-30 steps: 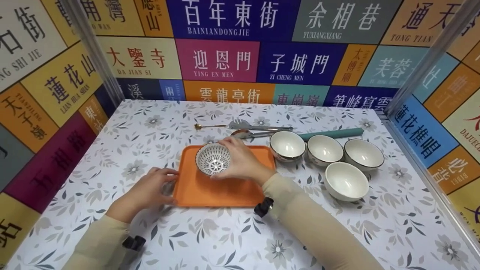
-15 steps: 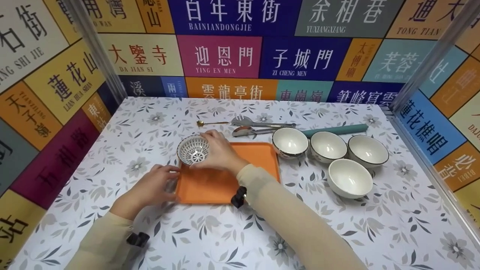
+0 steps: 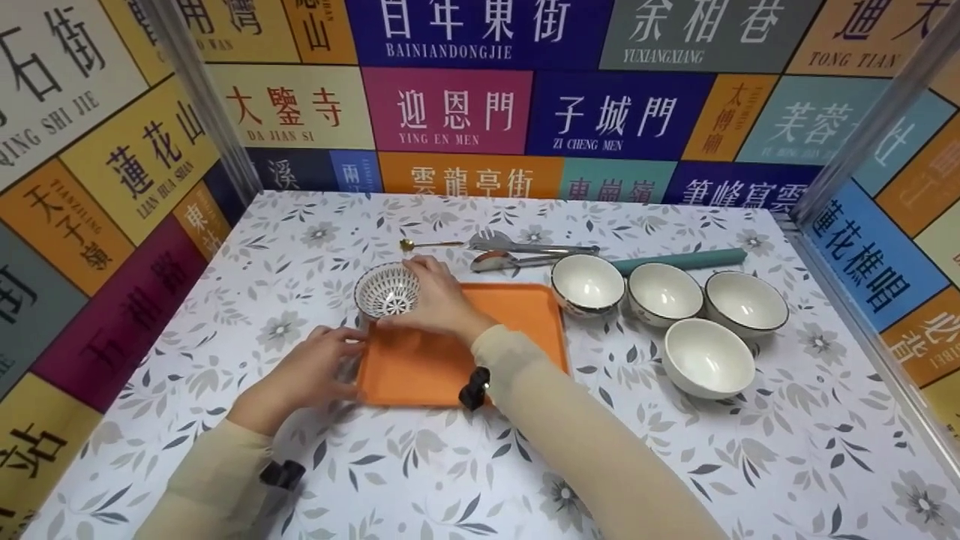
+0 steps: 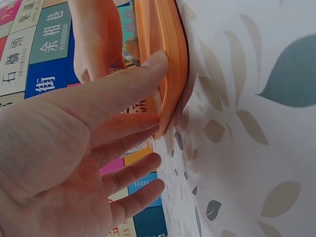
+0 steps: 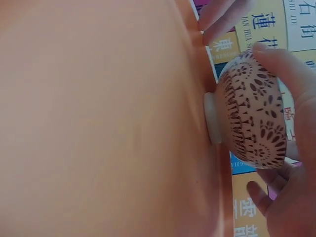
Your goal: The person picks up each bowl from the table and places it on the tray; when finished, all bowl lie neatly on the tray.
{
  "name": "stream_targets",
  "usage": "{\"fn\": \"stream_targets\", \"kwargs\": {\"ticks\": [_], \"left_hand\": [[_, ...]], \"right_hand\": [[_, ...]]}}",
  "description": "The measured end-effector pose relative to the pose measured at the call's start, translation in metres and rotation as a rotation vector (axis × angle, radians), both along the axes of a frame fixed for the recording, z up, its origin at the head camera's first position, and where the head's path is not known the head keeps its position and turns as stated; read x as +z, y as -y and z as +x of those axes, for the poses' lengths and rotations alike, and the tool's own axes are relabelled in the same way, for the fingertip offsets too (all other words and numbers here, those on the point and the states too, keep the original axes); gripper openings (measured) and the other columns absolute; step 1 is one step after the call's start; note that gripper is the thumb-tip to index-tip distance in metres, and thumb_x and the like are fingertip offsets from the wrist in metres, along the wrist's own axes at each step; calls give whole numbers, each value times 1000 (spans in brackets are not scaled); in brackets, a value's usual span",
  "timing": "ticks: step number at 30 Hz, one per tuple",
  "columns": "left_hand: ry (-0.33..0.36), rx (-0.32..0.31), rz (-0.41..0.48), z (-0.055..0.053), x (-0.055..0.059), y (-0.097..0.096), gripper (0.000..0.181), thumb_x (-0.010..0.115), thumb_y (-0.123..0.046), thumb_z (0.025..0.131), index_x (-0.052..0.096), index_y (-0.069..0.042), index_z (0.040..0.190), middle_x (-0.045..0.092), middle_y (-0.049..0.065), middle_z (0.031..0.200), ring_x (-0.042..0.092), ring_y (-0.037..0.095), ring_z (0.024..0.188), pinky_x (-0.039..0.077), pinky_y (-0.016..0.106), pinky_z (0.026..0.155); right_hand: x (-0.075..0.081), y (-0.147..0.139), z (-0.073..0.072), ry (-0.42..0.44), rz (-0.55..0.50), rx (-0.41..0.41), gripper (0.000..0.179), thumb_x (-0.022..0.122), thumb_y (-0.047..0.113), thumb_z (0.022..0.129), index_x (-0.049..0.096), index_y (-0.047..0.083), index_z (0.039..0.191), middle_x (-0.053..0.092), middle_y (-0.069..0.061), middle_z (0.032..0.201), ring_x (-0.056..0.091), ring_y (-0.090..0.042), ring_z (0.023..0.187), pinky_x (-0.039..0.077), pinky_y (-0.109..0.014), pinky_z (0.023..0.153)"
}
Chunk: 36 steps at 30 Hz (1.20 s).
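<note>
My right hand [image 3: 439, 301] grips a small bowl [image 3: 384, 291] with a black-and-white pattern, thumb and fingers spread around its rim. The bowl is over the far left corner of an orange tray [image 3: 435, 360]. In the right wrist view, the foot of the bowl [image 5: 254, 111] sits right at the tray's surface near its edge. My left hand [image 3: 311, 369] is at the tray's left side. From the left wrist, its thumb rests on the tray rim [image 4: 174, 29], and the other fingers extend loosely beside the corner.
Several white bowls [image 3: 709, 360] with dark rims stand right of the tray. Behind it lie a small gold spoon [image 3: 431, 244], a larger metal spoon [image 3: 495, 261], a metal fork [image 3: 495, 241] and a teal stick-like object [image 3: 682, 260]. Printed walls enclose the flowered tabletop [image 3: 420, 465].
My right hand has carried the patterned bowl from over the tray's middle left to its far left corner, then lowered it slightly. My left hand stays at the tray's left edge.
</note>
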<state>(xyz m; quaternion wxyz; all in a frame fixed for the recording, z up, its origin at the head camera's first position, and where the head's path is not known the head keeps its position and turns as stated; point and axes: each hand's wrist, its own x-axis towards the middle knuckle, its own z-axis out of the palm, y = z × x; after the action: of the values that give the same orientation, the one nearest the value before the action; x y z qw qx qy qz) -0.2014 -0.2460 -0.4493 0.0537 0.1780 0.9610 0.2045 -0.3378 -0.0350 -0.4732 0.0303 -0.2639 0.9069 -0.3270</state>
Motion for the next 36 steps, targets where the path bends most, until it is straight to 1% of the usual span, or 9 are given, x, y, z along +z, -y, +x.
{"fn": "stream_targets", "kwargs": {"ticks": [5, 7, 11, 13, 17, 20, 25, 31, 36], "left_hand": [[-2, 8, -14, -1, -1, 0, 69, 92, -21, 73, 67, 6, 131, 58, 15, 147, 49, 38, 130, 47, 54, 108], [5, 11, -12, -1, -2, 0, 70, 92, -21, 73, 66, 6, 132, 57, 15, 148, 49, 38, 131, 46, 55, 109], [11, 11, 2, 0, -3, 0, 72, 92, -21, 73, 64, 6, 134, 56, 16, 149, 49, 38, 131, 46, 55, 110], [14, 10, 5, 0, -3, -1, 72, 92, -20, 73, 64, 7, 134, 56, 16, 149, 49, 38, 131, 47, 55, 109], [22, 17, 8, 0, -2, -1, 71, 92, -20, 73, 64, 7, 134, 56, 15, 149, 48, 38, 132, 46, 55, 110], [17, 11, 0, -1, -1, -1, 71, 91, -20, 73, 65, 7, 133, 56, 16, 149, 48, 39, 133, 46, 55, 110], [9, 13, -11, 3, 1, 2, 70, 92, -20, 73, 65, 7, 132, 56, 18, 148, 48, 40, 133, 46, 57, 110], [-1, -4, -26, 3, 2, 0, 69, 92, -22, 72, 67, 6, 131, 58, 17, 146, 49, 40, 131, 47, 56, 108], [-5, -6, -36, -1, 0, -3, 69, 92, -22, 72, 68, 5, 130, 58, 16, 146, 49, 39, 130, 47, 55, 107]], "right_hand": [[4, -21, 7, -15, 31, 45, 124, 88, 68, 64, 34, 14, 161, 31, -7, 166, 30, -27, 153, 24, -49, 128], [8, -33, 12, -17, 44, 58, 119, 88, 66, 67, 36, 14, 161, 33, -7, 165, 30, -28, 153, 23, -51, 128], [12, -60, 24, 0, 54, 78, 105, 86, 60, 74, 41, 18, 159, 39, -6, 162, 34, -28, 151, 26, -52, 126], [11, -74, 31, 16, 56, 72, 98, 85, 56, 78, 43, 19, 158, 41, -4, 162, 34, -27, 151, 24, -52, 127], [9, -101, 43, 20, 76, 30, 87, 83, 51, 82, 47, 21, 155, 43, -3, 160, 35, -27, 151, 27, -53, 126], [10, -120, 50, -19, 90, 9, 79, 82, 48, 84, 52, 19, 151, 47, -5, 157, 38, -28, 148, 29, -54, 124], [14, -151, 60, -93, 104, 7, 68, 81, 43, 86, 60, 16, 145, 53, -7, 153, 42, -31, 145, 26, -56, 125], [20, -197, 77, -154, 117, -9, 59, 82, 39, 86, 67, 13, 137, 59, -5, 146, 51, -29, 137, 37, -51, 120], [30, -242, 90, -230, 113, -61, 54, 84, 36, 85, 70, 13, 132, 63, -3, 141, 55, -28, 131, 43, -50, 115]]}}
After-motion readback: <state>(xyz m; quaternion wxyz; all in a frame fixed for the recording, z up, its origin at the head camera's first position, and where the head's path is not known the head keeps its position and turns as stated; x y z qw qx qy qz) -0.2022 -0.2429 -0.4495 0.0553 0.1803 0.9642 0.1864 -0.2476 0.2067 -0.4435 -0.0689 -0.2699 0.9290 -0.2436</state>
